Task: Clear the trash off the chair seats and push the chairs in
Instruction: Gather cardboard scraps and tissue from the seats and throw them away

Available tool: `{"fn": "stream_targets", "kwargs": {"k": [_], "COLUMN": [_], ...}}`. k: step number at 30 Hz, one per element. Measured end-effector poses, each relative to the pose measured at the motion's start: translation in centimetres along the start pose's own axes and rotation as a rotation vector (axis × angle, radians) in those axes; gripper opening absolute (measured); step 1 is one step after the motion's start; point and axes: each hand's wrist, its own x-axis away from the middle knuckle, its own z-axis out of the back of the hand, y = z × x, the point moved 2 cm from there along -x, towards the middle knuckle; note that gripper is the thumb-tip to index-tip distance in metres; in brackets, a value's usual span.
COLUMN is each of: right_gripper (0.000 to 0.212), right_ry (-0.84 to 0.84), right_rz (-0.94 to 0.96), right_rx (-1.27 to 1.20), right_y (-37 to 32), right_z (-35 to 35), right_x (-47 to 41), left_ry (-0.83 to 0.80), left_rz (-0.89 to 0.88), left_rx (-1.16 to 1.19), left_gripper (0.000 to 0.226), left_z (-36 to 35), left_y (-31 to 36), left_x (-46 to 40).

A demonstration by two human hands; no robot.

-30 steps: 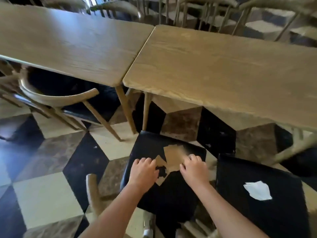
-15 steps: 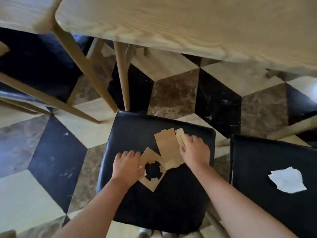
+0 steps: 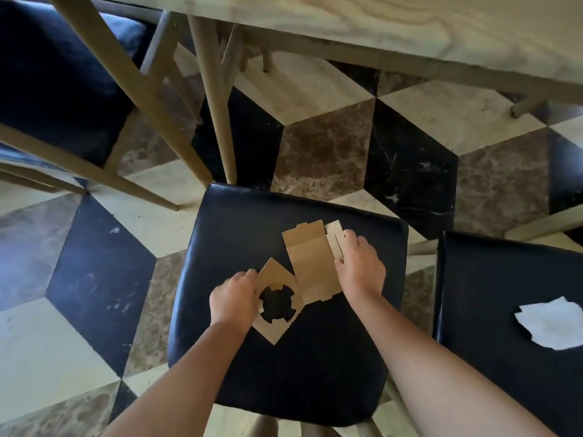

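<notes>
A flattened brown cardboard piece point(image 3: 312, 269) with a round cut-out lies on the black seat of the chair point(image 3: 239, 373) in front of me. My left hand point(image 3: 235, 296) grips its left corner by the cut-out, fingers curled over the edge. My right hand point(image 3: 359, 266) rests on its right side, fingers curled at the flap's edge. A crumpled white paper point(image 3: 552, 323) lies on the black seat of a second chair point(image 3: 492, 279) to the right.
A light wooden table point(image 3: 410, 29) stretches across the top, its legs point(image 3: 217, 102) standing just beyond the chair. Another black-seated chair point(image 3: 53, 80) stands tucked at the upper left. The floor is a checker of black, brown and cream tiles.
The view has dropped lower and closer to the seat. My left hand has slid onto the cardboard's left corner and curled round it; my right hand has stayed on the right flap.
</notes>
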Motion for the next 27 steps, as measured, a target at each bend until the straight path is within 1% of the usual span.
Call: {"fn": "stream_targets", "kwargs": {"k": [2,4,7,10,12,14,16,19,22,24,27], "right_gripper": [0.032,0.023,0.021,0.019,0.022,0.026,0.024,0.02,0.018,0.016,0.013], "right_ry": [0.025,0.043,0.065,0.082,0.082,0.122,0.17,0.262,0.361,0.426,0.524], "right_rz": [-0.008,0.001,0.002,-0.011,-0.024,-0.032,-0.038,-0.069,-0.084,-0.085,-0.082], "right_rx": [-0.043,-0.08,-0.12,-0.137,-0.116,-0.137,-0.159,-0.18,-0.192,-0.191,-0.195], "right_y": [0.1,0.4,1.0,1.6,2.1,2.7,3.5,5.0,6.6,7.8,9.9], "right_z": [0.3,1.0,3.5,7.9,11.2,14.5,17.4,21.0,24.1,26.1,28.7], "right_x": [0.5,1.2,3.0,6.3,9.4,12.9,16.6,21.7,25.6,27.7,30.1], "left_ry": [0.017,0.034,0.062,0.071,0.109,0.128,0.15,0.245,0.348,0.407,0.458], "left_rz": [0.009,0.003,-0.014,-0.058,-0.16,-0.272,-0.354,-0.505,-0.663,-0.693,-0.69], "left_rx": [0.033,0.06,0.045,-0.008,-0.082,-0.135,-0.17,-0.132,-0.108,-0.07,-0.018], "left_gripper": [0.012,0.013,0.015,0.017,0.022,0.023,0.025,0.025,0.03,0.033,0.035], "left_z": [0.2,0.7,2.5,5.5,7.8,10.2,12.4,15.3,17.2,18.0,18.8], "left_y": [0.0,0.1,0.5,1.6,2.7,3.9,5.0,7.2,9.7,11.3,13.8], "left_x": [0.6,1.5,3.6,7.4,10.6,13.9,17.0,21.4,25.0,26.6,28.3]}}
